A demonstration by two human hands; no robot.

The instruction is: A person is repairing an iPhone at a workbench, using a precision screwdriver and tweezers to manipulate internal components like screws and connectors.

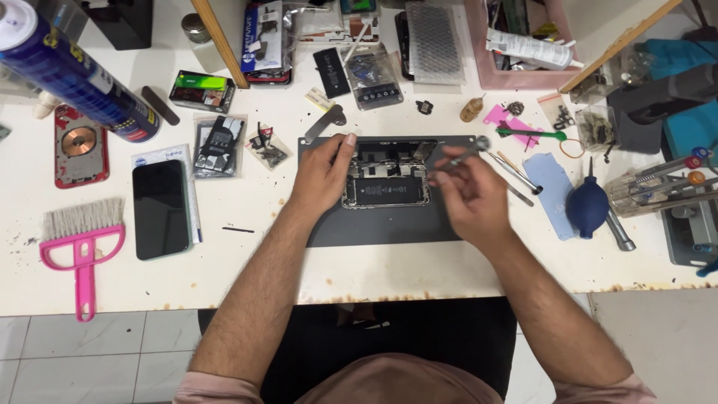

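An opened phone body with its black battery and boards showing lies on a dark grey mat at the middle of the white bench. My left hand rests on the phone's left edge, thumb pressing its side. My right hand is closed on a slim metal screwdriver, whose tip points down-left at the phone's right edge.
A black phone and a pink brush lie at the left. A blue spray can stands at the back left. A blue air blower, loose tools and a rack of screwdrivers sit at the right. Small parts bags crowd the back.
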